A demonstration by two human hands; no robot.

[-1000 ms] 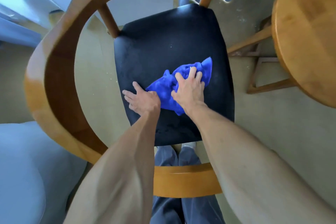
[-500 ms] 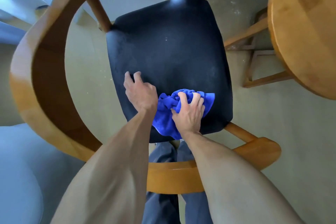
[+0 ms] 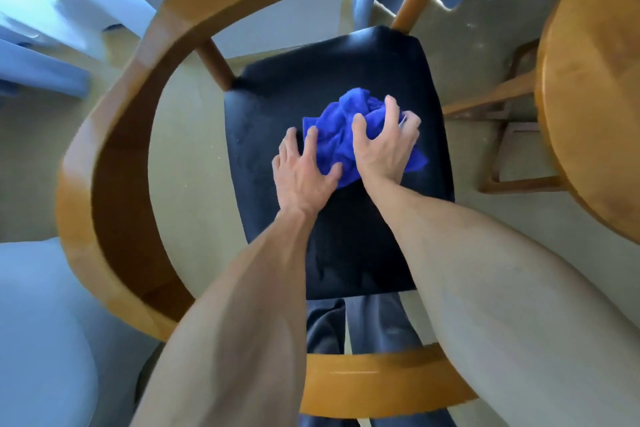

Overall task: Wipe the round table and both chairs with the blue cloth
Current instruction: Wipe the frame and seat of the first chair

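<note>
Head view: the bunched blue cloth (image 3: 341, 128) is grasped by the right hand (image 3: 382, 146) on the chair's black seat (image 3: 277, 107); at its 8 o'clock, the left hand (image 3: 301, 173) is laid flat, fingers spread.

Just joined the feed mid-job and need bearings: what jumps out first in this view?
The bunched blue cloth on the middle of the chair's black seat, with the right hand curled over it and the left hand beside it, touching its edge. The curved wooden chair back rings the seat; the round table sits at right.
</note>
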